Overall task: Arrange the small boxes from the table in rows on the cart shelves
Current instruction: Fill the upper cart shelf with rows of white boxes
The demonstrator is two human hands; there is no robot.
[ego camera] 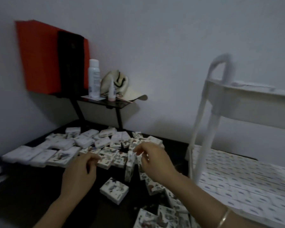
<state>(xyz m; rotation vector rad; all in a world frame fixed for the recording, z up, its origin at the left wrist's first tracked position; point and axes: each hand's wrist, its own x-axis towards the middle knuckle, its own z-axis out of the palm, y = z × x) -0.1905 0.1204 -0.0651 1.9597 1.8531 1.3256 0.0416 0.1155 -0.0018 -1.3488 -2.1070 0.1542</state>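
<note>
Many small white boxes with printed pictures (114, 190) lie scattered on the dark table (31, 191). My left hand (81, 170) hovers low over the pile, its loosely curled fingertips at the edge of a flat box (105, 163), with no grip visible. My right hand (153, 160) is beside it with fingers loosely curled just above an upright, leaning box (130, 168), and I see nothing in it. The white cart (220, 102) stands to the right. Its lower shelf (237, 176) is covered with boxes in neat rows. The frame is dim and blurred.
A small black stand (105, 102) at the back of the table carries a spray can (94, 78), a small bottle and a cap. A red and black bag (53, 58) sits to its left against the wall. The cart's upper shelf rim (253, 94) overhangs the lower shelf.
</note>
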